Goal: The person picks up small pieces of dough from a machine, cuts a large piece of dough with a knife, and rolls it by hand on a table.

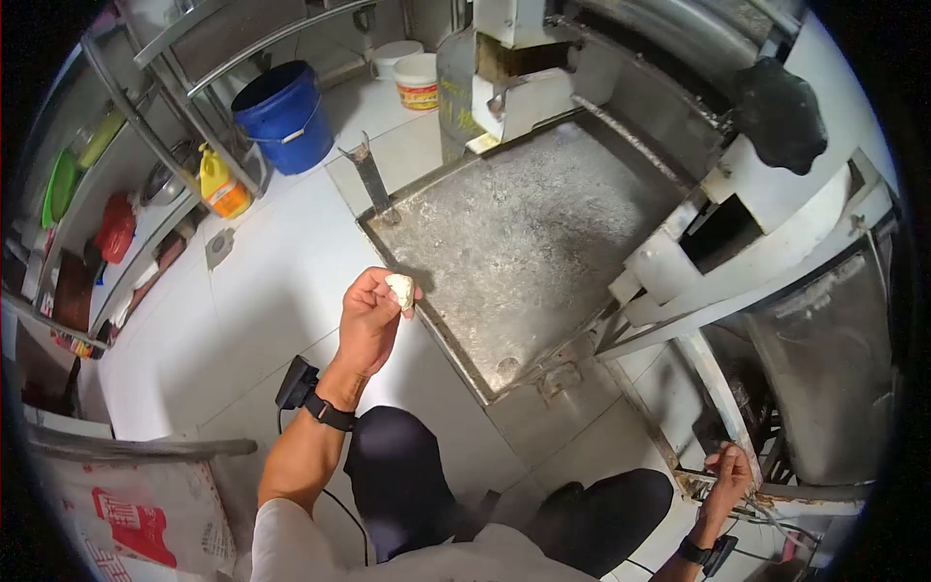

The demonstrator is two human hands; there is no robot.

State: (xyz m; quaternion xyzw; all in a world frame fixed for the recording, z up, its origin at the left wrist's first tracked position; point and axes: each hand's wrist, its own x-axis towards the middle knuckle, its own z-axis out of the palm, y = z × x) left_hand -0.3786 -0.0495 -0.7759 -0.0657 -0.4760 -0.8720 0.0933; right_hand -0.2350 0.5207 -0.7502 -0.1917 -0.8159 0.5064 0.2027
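Note:
Between the fingertips of my left hand (371, 315) is a small cream-coloured lump (401, 290), held up just off the left edge of a worn metal platform (524, 233). Far to the lower right, my right hand (728, 472) is at the rusty lower frame (815, 493) of a metal machine. Its fingers are bent together near the frame's post, and whatever they hold is too small to make out. Both wrists wear black straps with small devices.
A blue bucket (283, 116), white tubs (417, 80) and a yellow bottle (223, 182) stand at the upper left beside a metal shelf (145, 228). A short metal post (368, 175) rises at the platform's corner. A printed sack (145, 514) lies lower left.

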